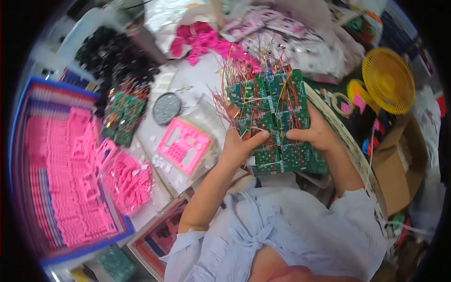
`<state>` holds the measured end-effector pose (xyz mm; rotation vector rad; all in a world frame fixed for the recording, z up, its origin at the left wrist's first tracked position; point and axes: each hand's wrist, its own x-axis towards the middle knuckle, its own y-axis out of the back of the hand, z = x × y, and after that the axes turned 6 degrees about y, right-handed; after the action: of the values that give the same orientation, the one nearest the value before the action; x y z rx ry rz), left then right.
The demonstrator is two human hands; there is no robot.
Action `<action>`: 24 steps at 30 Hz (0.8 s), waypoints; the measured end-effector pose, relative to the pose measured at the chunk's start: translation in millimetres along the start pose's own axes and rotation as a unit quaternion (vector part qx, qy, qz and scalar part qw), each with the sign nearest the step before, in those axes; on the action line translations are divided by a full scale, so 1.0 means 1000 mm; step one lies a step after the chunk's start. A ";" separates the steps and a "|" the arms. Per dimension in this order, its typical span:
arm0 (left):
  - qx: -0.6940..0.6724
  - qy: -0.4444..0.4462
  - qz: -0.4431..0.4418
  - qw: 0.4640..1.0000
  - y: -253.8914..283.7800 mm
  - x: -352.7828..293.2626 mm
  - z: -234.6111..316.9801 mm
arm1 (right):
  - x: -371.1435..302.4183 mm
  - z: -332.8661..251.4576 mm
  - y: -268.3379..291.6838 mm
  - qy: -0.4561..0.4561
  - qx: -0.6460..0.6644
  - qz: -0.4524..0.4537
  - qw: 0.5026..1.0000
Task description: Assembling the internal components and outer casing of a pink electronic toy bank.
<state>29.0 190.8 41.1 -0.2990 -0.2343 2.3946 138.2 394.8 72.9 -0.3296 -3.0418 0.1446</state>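
Observation:
Both of my hands grip a panel of green circuit boards (270, 105), one on each side, above the near edge of the table. Thin red, yellow, blue and white wires stick out from the panel, most thickly along its far edge. My left hand (242, 145) holds the left side, its thumb on the board face. My right hand (317, 129) closes on the right side, thumb also on top. The other fingers go beneath, hidden. More green board shows under the lower right corner, perhaps a second panel. Left of my hands lies a pink plastic frame (184, 145) on clear wrapping.
A blue-rimmed crate (21, 141) of stacked pink plastic parts stands at left, beside a bag of pink pieces (127, 181). Another wired board stack (124, 113), a round grey tin (167, 108) and black parts (110, 61) lie farther off. Right are a yellow basket (387, 80) and cardboard box (399, 164).

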 end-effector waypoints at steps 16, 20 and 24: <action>0.243 -0.128 0.312 0.909 0.299 -0.039 0.131 | 0.242 0.039 -0.276 -0.157 0.177 -0.332 0.913; 0.402 -0.128 0.317 0.849 0.355 -0.018 0.166 | 0.281 0.074 -0.325 -0.165 0.197 -0.330 0.908; 0.584 -0.136 0.304 0.740 0.389 0.020 0.198 | 0.304 0.095 -0.369 -0.141 0.188 -0.229 0.945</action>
<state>-284.9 -99.6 130.8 0.6707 1.4165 2.6450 -244.1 93.5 36.7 0.4615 -3.1577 0.7806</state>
